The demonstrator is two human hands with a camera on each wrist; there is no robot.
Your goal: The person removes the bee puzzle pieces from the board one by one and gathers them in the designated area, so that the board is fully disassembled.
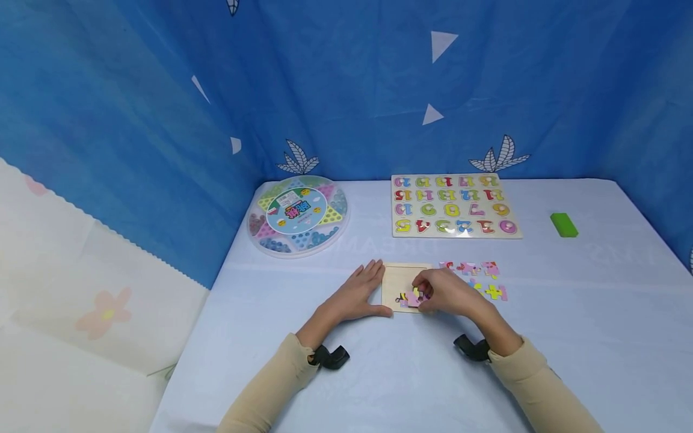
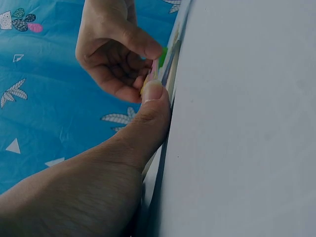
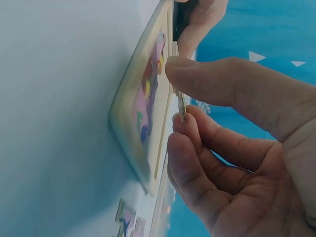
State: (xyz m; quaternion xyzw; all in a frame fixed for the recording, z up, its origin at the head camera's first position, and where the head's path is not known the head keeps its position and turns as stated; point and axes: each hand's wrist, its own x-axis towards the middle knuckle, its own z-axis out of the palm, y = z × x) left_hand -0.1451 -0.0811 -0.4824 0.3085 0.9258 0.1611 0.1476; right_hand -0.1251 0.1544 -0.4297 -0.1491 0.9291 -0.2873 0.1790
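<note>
A small square wooden puzzle board [image 1: 397,278] lies on the table, with some joined pieces [image 3: 148,96] along its near side. My left hand [image 1: 357,294] rests at the board's left edge, fingers spread fairly straight and thumb by the near corner. Over the board, my right hand [image 1: 446,291] pinches a pink and yellow jigsaw piece [image 1: 414,297] between thumb and fingers. From the right wrist that piece [image 3: 181,106] appears edge-on, held just above the board. Right of the board lie several loose jigsaw pieces [image 1: 494,291], partly hidden by the right hand.
Behind on the left sits a round Chinese checkers set [image 1: 298,210]. A number puzzle board [image 1: 455,207] lies at the back, with a green block [image 1: 564,225] to its right. A blue curtain [image 1: 352,90] hangs behind the white-covered table [image 1: 595,337].
</note>
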